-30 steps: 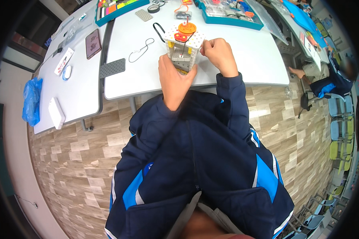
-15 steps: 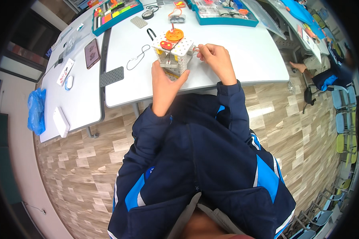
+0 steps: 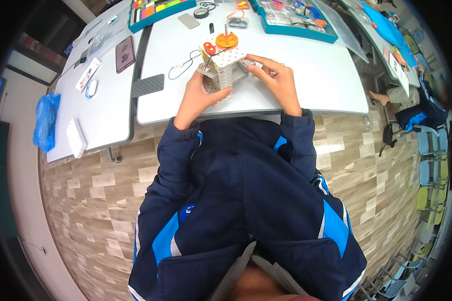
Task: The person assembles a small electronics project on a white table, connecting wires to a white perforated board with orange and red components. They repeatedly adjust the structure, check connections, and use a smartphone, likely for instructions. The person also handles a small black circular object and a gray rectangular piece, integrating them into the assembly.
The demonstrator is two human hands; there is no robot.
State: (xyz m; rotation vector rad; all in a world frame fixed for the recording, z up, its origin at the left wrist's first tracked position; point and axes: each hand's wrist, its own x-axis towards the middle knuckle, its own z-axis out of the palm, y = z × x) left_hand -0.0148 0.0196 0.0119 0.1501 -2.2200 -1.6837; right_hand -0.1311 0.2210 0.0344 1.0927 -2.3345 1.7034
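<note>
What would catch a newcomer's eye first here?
Likely the orange wheel atop the white perforated model, which the left hand grips low, the right hand at its right side. Then a teal parts tray behind to the right, and the blue plastic bag far left.

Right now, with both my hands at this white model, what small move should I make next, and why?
I'd probably nudge the small pale piece on the right side of the white model with your right hand, gently: its fingertips are right there, though exact contact is unclear. Your left hand grips the model's lower left, which should steady it.
</note>
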